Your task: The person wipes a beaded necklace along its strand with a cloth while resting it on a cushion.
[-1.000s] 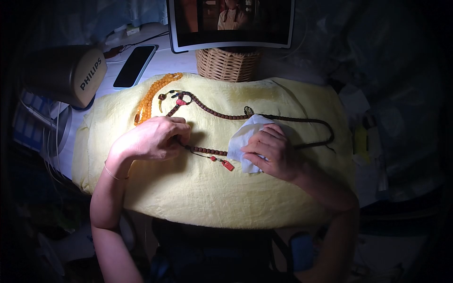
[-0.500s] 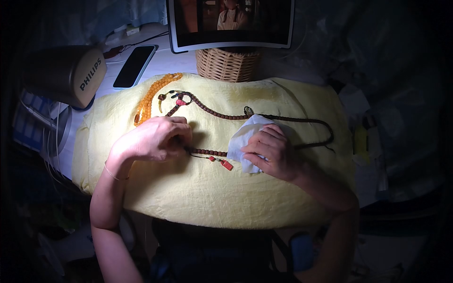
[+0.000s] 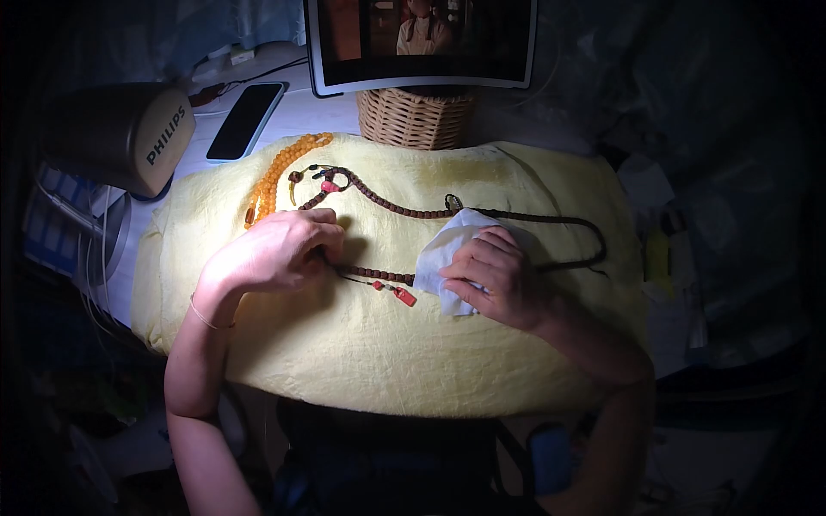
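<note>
yellow cloth (image 3: 344, 361) | left hand (image 3: 297, 249) hides part of bead strand (image 3: 396, 209)

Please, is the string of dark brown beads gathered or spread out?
Spread out: the string of dark brown beads runs in a long loop across the pale yellow cloth.

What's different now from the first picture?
The red pendant has shifted slightly left, closer to the left hand, which has also edged left. Neither hand visibly took hold or let go of anything. The right hand, pale cloth, amber-colored beads and phone stayed put.
</note>
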The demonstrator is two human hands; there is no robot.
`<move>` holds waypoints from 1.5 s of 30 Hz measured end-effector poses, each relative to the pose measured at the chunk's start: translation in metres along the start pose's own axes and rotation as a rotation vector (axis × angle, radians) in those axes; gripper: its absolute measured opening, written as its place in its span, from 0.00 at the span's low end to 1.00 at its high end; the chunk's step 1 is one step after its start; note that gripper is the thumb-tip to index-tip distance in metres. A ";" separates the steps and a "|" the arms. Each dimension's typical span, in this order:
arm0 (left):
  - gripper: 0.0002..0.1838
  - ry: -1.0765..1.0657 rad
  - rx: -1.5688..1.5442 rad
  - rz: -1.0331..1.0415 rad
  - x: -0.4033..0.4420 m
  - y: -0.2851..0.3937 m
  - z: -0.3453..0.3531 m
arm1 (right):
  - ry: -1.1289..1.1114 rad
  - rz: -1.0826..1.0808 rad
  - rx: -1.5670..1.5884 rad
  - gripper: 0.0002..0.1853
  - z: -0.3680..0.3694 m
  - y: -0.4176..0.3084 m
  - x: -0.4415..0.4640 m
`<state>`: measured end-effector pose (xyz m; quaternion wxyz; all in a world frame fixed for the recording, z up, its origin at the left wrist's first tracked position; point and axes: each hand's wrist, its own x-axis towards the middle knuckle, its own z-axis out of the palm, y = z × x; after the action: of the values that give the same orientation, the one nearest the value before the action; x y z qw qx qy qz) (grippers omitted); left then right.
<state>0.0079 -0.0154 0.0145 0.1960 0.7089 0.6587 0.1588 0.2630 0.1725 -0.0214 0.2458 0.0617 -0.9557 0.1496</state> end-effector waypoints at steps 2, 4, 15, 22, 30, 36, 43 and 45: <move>0.10 0.002 -0.002 -0.007 0.000 -0.001 0.000 | 0.003 -0.001 0.000 0.07 0.000 0.000 0.000; 0.10 0.010 -0.026 -0.014 0.000 0.001 -0.001 | 0.003 -0.007 0.007 0.07 -0.001 0.000 0.001; 0.09 -0.013 -0.091 0.031 0.003 0.007 -0.002 | 0.002 0.003 0.004 0.07 0.000 0.001 0.000; 0.08 -0.034 -0.092 -0.005 0.001 0.005 -0.006 | 0.031 0.016 0.044 0.06 0.001 0.002 0.000; 0.08 0.003 -0.027 -0.006 -0.002 -0.003 -0.004 | 0.045 0.027 0.044 0.06 0.001 0.003 0.000; 0.08 -0.018 -0.076 -0.070 -0.001 0.002 -0.007 | 0.047 0.022 0.047 0.07 0.001 0.002 0.001; 0.09 -0.026 -0.097 -0.072 0.001 0.002 -0.004 | 0.042 0.030 0.054 0.07 0.001 0.002 0.001; 0.09 -0.014 -0.097 -0.064 -0.001 -0.002 -0.002 | 0.041 0.029 0.055 0.07 0.000 0.001 0.001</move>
<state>0.0051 -0.0162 0.0152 0.2398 0.6781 0.6713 0.1790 0.2619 0.1737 -0.0215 0.2613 0.0515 -0.9468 0.1807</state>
